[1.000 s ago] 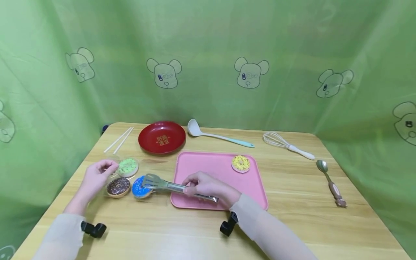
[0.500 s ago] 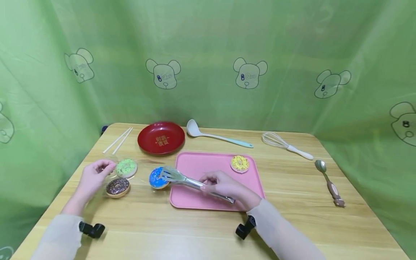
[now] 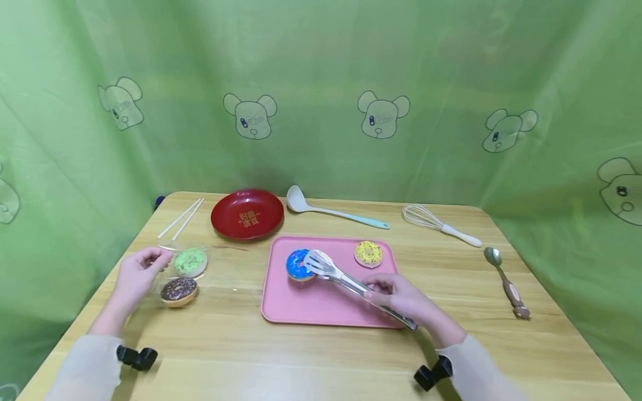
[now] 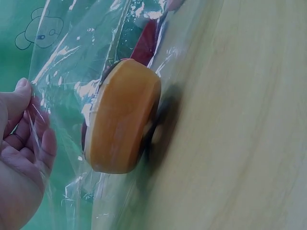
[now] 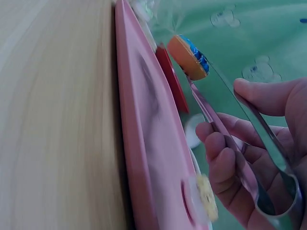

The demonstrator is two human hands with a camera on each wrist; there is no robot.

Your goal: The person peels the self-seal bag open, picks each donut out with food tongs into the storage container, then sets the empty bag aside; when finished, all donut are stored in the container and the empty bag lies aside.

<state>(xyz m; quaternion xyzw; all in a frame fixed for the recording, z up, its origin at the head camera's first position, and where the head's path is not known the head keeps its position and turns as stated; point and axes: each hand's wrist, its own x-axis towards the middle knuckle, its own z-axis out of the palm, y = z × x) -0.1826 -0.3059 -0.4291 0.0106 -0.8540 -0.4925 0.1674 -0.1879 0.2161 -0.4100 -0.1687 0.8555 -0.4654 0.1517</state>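
My right hand [image 3: 396, 298] grips metal tongs [image 3: 346, 279], whose ends pinch a blue-iced toy donut [image 3: 298, 265]. In the right wrist view that donut hangs above the pink tray [image 3: 286, 307]. A yellow donut [image 3: 368, 254] sits in the tray's far right corner. With thumb and fingers, my left hand [image 3: 140, 274] pinches the edge of a clear plastic bag [image 4: 62, 120]. A green donut [image 3: 190, 262] and a chocolate donut [image 3: 179, 291] lie at the bag; in the left wrist view a donut shows its tan side behind the film.
Behind the tray stand a red plate [image 3: 247, 214] and a ladle [image 3: 331, 210]. White chopsticks [image 3: 183, 218] lie at the far left. A whisk [image 3: 441, 224] and a brown-handled spoon [image 3: 509, 284] are on the right. A green curtain [image 3: 321, 67] encloses the table.
The right hand has carried the blue donut in the tongs rightward, from beside the bag to over the pink tray. My left hand keeps its pinch on the bag, nearly in place.
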